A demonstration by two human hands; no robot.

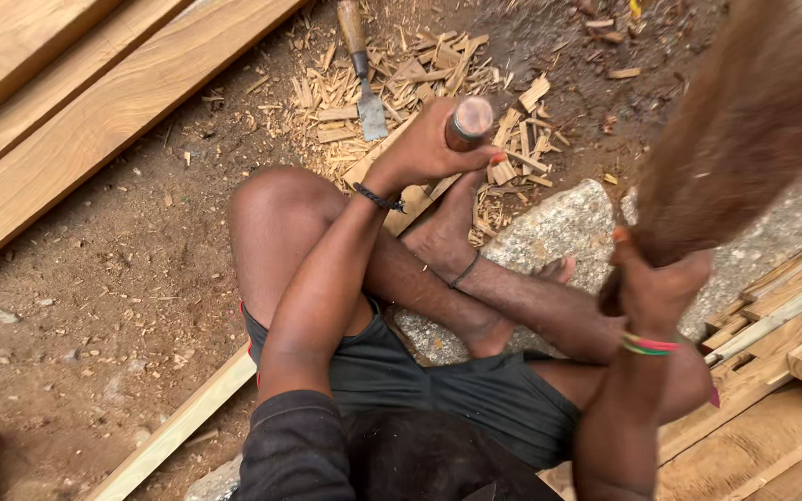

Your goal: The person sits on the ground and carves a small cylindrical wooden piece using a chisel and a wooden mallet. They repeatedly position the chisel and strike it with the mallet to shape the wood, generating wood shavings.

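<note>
Nearest, at about four o'clock, the right hand [653,289] is closed tight in a full grip around the handle of a wooden mallet [744,121], whose big brown head is raised and motion-blurred toward two o'clock; a band of coloured thread [647,346] circles that wrist. Farther out, near twelve o'clock, the left hand [427,147] is wrapped shut around the round wooden handle of a chisel [467,123], butt end up, with a dark bracelet [379,198] on the wrist. The chisel's blade is hidden behind the hand, so where its edge sits cannot be told; a pale wooden piece [392,176] shows just under the hand, pinned by the bare foot [445,234]. To do this well, I would judge that the mallet face should land square on the chisel butt, with the left fingers kept below the top of the handle and the chisel kept at a fixed angle. The foot ought to press firmly so the wood does not skip on the dirt ground [95,278]. Beyond the hand, a second chisel [362,70] lies among wood chips [420,83] at twelve o'clock. A grey stone [559,227] sits at three o'clock, and long planks [67,111] run across at ten o'clock.
</note>
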